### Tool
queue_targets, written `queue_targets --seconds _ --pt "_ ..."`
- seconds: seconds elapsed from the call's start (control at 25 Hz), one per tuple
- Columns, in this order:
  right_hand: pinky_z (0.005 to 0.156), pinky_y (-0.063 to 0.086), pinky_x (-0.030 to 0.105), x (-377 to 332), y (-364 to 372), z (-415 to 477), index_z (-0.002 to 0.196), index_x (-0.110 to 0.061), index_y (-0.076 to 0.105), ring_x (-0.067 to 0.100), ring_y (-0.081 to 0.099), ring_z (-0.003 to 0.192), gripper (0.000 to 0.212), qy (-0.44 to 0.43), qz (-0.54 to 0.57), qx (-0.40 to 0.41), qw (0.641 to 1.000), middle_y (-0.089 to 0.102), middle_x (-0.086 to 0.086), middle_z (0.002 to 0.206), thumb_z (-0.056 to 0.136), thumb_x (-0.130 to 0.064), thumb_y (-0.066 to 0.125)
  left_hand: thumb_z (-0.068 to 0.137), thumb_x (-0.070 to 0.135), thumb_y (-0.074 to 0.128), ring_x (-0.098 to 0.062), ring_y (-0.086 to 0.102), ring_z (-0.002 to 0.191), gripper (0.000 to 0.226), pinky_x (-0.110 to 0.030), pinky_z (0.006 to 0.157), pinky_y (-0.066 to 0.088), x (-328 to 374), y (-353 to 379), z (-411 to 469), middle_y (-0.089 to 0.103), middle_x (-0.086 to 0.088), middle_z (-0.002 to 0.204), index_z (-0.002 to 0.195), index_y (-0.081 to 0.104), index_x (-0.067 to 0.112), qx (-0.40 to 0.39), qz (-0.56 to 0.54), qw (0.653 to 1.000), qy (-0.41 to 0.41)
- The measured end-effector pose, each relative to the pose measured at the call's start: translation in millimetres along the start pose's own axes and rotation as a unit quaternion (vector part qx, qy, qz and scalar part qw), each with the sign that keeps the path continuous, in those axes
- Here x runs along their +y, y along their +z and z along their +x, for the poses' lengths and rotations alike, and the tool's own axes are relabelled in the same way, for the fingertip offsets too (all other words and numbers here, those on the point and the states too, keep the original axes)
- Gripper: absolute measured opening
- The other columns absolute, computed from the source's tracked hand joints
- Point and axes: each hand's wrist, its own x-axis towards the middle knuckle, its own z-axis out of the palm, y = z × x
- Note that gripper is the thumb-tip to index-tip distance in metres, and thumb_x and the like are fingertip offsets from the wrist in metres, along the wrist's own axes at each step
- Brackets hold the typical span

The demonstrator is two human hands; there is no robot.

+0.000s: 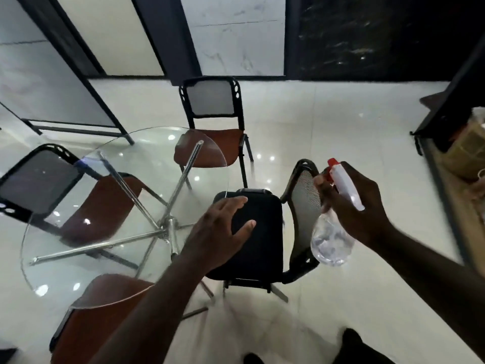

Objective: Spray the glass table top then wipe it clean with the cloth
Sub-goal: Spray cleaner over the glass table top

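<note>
While the right grip (359, 206) clasps the spray bottle (331, 240) (nozzle up-left), the glass surface (65, 271) lies leftward. The left grip (223, 232) is nearer, spread and empty

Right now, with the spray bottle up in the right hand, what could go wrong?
1. The spray bottle, gripped by the right hand, sits right of the glass table top, above the black chair; a squeeze may wet the seat or floor tiles.
2. The left hand, spread near the rim, could catch the mist.
3. No cloth is in view, so spray might dry streaky.
</note>
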Motion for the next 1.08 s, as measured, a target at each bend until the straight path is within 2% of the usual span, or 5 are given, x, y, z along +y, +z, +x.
queue_targets --seconds 0.2,0.36,0.52,0.84,1.08 --pt "0.055 0.058 0.029 50 -152 31 0.092 -0.005 0.062 0.028 0.068 0.058 0.031 -0.002 0.002 0.108 0.994 0.063 0.016 0.084 0.106 -0.031 0.07 0.089 0.063 0.064 -0.007 0.062 0.12 0.057 -0.041 0.1 0.057 116 58 102 0.061 0.012 0.137 0.139 0.052 0.039 -0.035 0.013 0.998 0.041" --pt "0.06 0.056 0.049 82 -281 51 0.087 -0.012 0.061 0.033 0.065 0.064 0.03 -0.041 -0.069 0.139 0.987 0.059 0.006 0.077 0.105 -0.035 0.066 0.09 0.058 0.069 -0.005 0.061 0.119 0.054 -0.041 0.1 0.056 218 123 179 0.062 0.015 0.133 0.137 0.056 0.038 -0.033 -0.004 0.996 0.085" --pt "0.061 0.054 0.048 110 -363 90 0.084 -0.02 0.059 0.026 0.066 0.061 0.032 -0.025 -0.098 0.13 0.986 0.057 -0.003 0.07 0.107 -0.042 0.064 0.091 0.059 0.069 -0.002 0.06 0.119 0.053 -0.039 0.099 0.057 286 172 228 0.06 0.018 0.134 0.138 0.057 0.038 -0.045 -0.021 0.994 0.097" --pt "0.053 0.057 0.047 219 -339 237 0.089 -0.019 0.079 0.036 0.07 0.068 0.031 0.159 0.079 0.02 0.984 0.078 0.012 0.092 0.104 -0.043 0.067 0.091 0.058 0.07 0.002 0.061 0.115 0.049 -0.038 0.091 0.06 237 229 367 0.062 0.024 0.128 0.135 0.058 0.041 -0.011 -0.068 0.997 0.025" --pt "0.055 0.054 0.052 252 -321 369 0.087 -0.006 0.065 0.037 0.064 0.068 0.045 0.098 -0.035 -0.156 0.982 0.066 0.015 0.079 0.101 -0.048 0.064 0.09 0.062 0.064 -0.001 0.064 0.108 0.05 -0.041 0.091 0.059 194 243 485 0.066 0.021 0.122 0.131 0.062 0.035 0.009 -0.113 0.993 -0.023"
